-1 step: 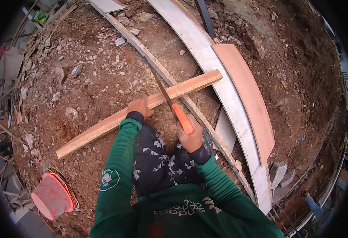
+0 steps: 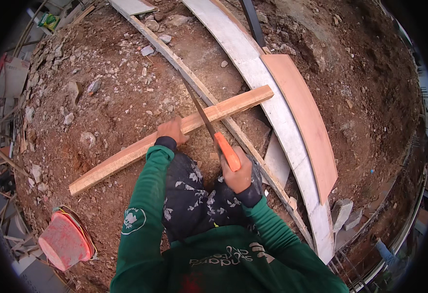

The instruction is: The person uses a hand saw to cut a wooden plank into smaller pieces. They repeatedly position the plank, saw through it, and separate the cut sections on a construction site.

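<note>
My right hand (image 2: 237,172) is wrapped round the orange handle of a handsaw (image 2: 227,152). Its dark blade slants up and to the left, lying across a squared length of timber (image 2: 121,157). With fingers curled over that timber, my left hand (image 2: 173,133) grips it just left of the blade. The timber lies at a slant, crossing a long thin batten (image 2: 163,49) near the saw. Its far right end rests over the edge of a long whitish board (image 2: 253,71).
A reddish plywood strip (image 2: 304,127) overlaps the whitish board. Rubble and stones (image 2: 88,139) cover the brown soil. A red bucket (image 2: 65,244) lies tipped at the lower left. Grey blocks (image 2: 342,214) sit at the right, and a dark bar (image 2: 252,22) stands at the top.
My right hand has drawn the saw slightly down and to the right, toward me. My left hand and the timber stay in place.
</note>
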Tool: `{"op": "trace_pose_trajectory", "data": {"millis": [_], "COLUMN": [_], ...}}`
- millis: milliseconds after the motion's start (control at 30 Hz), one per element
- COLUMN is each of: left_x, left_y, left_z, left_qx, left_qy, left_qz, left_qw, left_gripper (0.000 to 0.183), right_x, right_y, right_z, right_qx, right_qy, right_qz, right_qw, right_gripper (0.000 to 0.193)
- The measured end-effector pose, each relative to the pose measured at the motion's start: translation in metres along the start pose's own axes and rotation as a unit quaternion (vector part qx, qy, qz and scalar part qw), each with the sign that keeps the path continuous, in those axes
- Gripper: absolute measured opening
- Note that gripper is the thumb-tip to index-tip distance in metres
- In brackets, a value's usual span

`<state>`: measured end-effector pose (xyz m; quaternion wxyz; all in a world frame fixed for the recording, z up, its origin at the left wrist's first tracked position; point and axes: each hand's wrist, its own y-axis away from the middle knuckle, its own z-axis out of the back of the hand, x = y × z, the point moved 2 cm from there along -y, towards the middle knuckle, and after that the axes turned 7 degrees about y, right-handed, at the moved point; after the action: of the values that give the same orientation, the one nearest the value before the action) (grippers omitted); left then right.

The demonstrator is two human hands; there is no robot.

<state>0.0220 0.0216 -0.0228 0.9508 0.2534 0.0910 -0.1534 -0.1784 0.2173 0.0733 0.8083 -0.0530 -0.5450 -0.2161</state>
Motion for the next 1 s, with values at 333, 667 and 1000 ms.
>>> {"op": "trace_pose_trajectory", "data": {"millis": [333, 667, 1000], "left_x": [0.009, 0.027, 0.039], "left_y": [-0.024, -0.031, -0.045], "left_z": [0.006, 0.008, 0.012], "left_qx": [0.047, 0.123, 0.173], "left_qy": [0.013, 0.025, 0.087], "left_qz": [0.013, 0.041, 0.062], "left_qw": [0.999, 0.991, 0.979], "left_gripper": [0.066, 0.071, 0.078], "right_x": [-0.006, 0.02, 0.005], "right_y": [-0.021, 0.078, 0.074], "right_z": [-0.009, 0.067, 0.065], "right_qx": [-0.02, 0.003, 0.034], "right_qy": [0.003, 0.063, 0.103], "right_qz": [0.057, 0.036, 0.042], "right_qw": [0.998, 0.997, 0.993], "right_gripper": [0.014, 0.009, 0.02]}}
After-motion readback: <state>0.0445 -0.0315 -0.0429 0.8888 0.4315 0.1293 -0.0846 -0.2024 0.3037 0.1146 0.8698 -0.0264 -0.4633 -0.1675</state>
